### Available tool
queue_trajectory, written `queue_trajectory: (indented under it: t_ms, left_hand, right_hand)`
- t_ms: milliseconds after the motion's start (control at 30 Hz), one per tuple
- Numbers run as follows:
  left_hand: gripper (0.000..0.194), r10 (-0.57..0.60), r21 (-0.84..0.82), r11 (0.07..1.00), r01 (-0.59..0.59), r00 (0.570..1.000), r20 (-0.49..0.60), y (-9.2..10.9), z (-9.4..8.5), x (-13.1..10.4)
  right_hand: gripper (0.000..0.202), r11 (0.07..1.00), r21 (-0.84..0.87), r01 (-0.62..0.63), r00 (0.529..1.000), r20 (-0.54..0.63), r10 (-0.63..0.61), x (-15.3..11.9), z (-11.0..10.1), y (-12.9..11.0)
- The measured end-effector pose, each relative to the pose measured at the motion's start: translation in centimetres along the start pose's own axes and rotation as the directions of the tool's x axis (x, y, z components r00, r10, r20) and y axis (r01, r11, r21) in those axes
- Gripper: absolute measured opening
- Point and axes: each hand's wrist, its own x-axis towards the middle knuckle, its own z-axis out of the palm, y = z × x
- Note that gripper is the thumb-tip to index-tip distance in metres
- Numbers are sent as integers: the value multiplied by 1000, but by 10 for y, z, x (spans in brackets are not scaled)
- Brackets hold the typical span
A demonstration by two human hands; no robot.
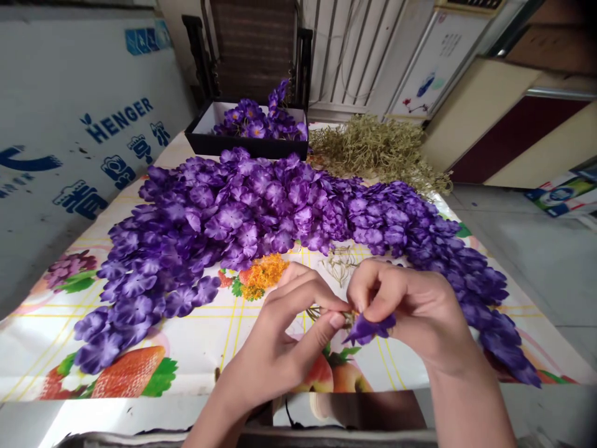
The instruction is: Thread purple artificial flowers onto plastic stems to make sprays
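Near the table's front edge, my left hand (298, 330) pinches a thin pale green stem (314, 312) between thumb and fingers. Close beside it, my right hand (410, 305) grips a small purple flower (368, 328) at the stem's end, and the fingertips of both hands nearly meet. A wide arc of loose purple petals (252, 208) lies beyond and to both sides of the hands. Small orange flower centres (265, 274) form a pile left of my fingers. Several bare stems (339, 261) lie just behind the hands.
A black box (247, 146) with finished-looking purple flowers (259, 121) stands at the back of the patterned tablecloth (196, 348). Right of it is a heap of green stems (373, 146). Behind stands a dark chair (254, 46); a white printed panel (84, 124) borders the left side.
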Motion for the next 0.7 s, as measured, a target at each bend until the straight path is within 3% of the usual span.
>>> queue_trajectory:
  t_ms: [333,700]
  left_hand:
    - [9,-87,-366,927,85,996,10,1,4,-3]
    - [10,-150,-415,897,151,988,36,2,4,-3]
  right_hand:
    - [19,994,-80,81,995,57,-76,-4,6,-12]
    - [25,994,-106,30,999,42,-25,-2,11,-12]
